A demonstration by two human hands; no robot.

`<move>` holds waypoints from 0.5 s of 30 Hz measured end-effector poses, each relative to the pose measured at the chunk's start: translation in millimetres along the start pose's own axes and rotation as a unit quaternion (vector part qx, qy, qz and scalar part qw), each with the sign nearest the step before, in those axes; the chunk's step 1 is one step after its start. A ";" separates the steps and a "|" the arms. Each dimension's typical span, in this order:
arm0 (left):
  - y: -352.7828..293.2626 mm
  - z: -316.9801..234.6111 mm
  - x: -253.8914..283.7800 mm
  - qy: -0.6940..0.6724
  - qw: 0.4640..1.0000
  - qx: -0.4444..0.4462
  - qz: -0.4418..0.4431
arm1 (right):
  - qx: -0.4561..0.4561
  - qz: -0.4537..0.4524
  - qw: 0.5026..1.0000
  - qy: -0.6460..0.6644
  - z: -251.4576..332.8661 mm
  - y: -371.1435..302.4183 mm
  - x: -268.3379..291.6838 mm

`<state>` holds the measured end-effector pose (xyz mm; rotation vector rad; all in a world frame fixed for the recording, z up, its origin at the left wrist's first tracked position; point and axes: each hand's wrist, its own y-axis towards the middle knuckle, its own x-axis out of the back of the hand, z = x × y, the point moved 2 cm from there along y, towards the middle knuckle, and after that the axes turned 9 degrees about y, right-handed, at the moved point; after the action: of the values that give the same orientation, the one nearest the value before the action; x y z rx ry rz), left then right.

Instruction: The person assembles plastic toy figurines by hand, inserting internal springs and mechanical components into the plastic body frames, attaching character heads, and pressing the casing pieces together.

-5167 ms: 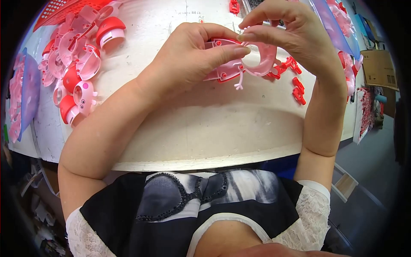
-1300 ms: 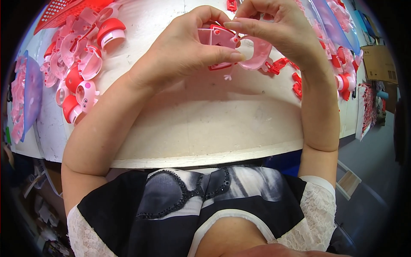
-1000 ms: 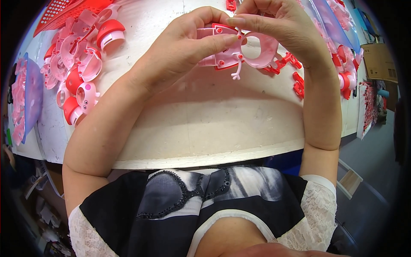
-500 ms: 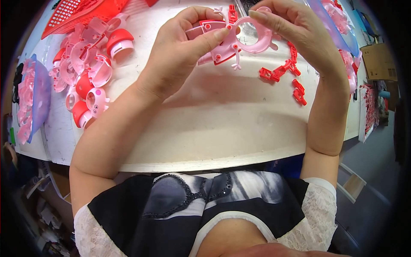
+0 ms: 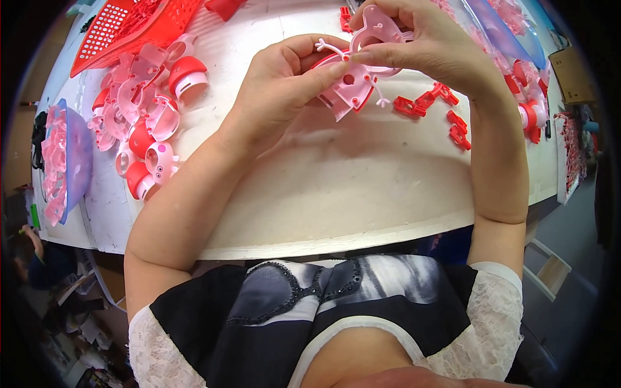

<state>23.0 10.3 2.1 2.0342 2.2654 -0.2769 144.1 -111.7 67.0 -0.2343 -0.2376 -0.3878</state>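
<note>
Above the table, my left hand (image 5: 272, 90) is closed on a pink and red plastic toy body shell (image 5: 354, 97), pinching it between thumb and fingers. Thin pink arms stick out of the shell at both sides. My right hand (image 5: 453, 55) is closed on a pink toy head shell (image 5: 376, 27), tilted with its hollow side showing. The two shells meet beside my left thumb; whether they are joined there I cannot tell. Small red plastic clips (image 5: 414, 107) lie on the table below my right hand. Another red clip (image 5: 346, 19) lies beyond the head shell.
To the left is a pile of pink and red toy shells (image 5: 139, 97), with a red perforated basket (image 5: 107, 32) behind it. Bluish bowls of pink parts stand at the left (image 5: 79, 155) and far right (image 5: 511, 39). Another person's hand (image 5: 32, 240) shows at the left edge.
The head shell has tipped so that its hollow side shows. The body shell has turned and sits slightly lower, and my left hand has come down a little with it.
</note>
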 end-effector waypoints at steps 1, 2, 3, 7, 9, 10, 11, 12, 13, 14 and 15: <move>0.1 -0.2 0.1 -0.002 1.000 -0.009 0.002 | -0.007 0.005 1.000 0.025 -0.6 0.0 -0.9; 0.0 -0.4 0.2 -0.004 1.000 -0.019 0.004 | -0.008 0.006 1.000 0.026 -0.9 0.2 -1.7; -0.2 -0.8 -0.3 -0.004 1.000 -0.019 0.004 | -0.007 -0.001 1.000 0.030 -0.6 0.0 -2.0; -1.2 -1.7 0.4 0.023 0.999 -0.036 -0.008 | -0.028 -0.020 0.999 0.004 6.2 -1.1 -5.6; -2.1 -1.4 0.6 0.049 0.998 -0.046 -0.016 | 0.007 -0.025 0.999 -0.045 6.5 -1.1 -5.3; -2.9 -1.8 0.5 0.069 0.995 -0.062 -0.035 | 0.042 -0.030 0.994 -0.095 6.9 -0.7 -5.2; -3.7 -2.1 0.8 0.088 0.992 -0.079 -0.053 | 0.043 -0.029 0.994 -0.094 4.9 0.6 -6.7; -2.3 -2.3 0.0 0.089 0.992 -0.081 -0.048 | 0.045 -0.042 0.994 -0.090 3.5 0.4 -6.6; -1.2 -1.7 0.1 0.093 0.992 -0.073 -0.043 | 0.047 -0.054 0.994 -0.085 2.9 0.0 -5.3; 0.1 -1.7 -0.3 0.097 0.993 -0.064 -0.037 | 0.047 -0.060 0.993 -0.086 3.0 -0.3 -2.4; -0.5 -3.6 -1.3 0.099 0.993 -0.064 -0.034 | 0.057 -0.037 0.995 -0.078 2.4 0.7 -1.0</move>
<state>22.8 9.6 5.9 2.0034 2.3980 0.0669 143.1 -110.1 68.9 -0.1445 -0.4217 -0.4283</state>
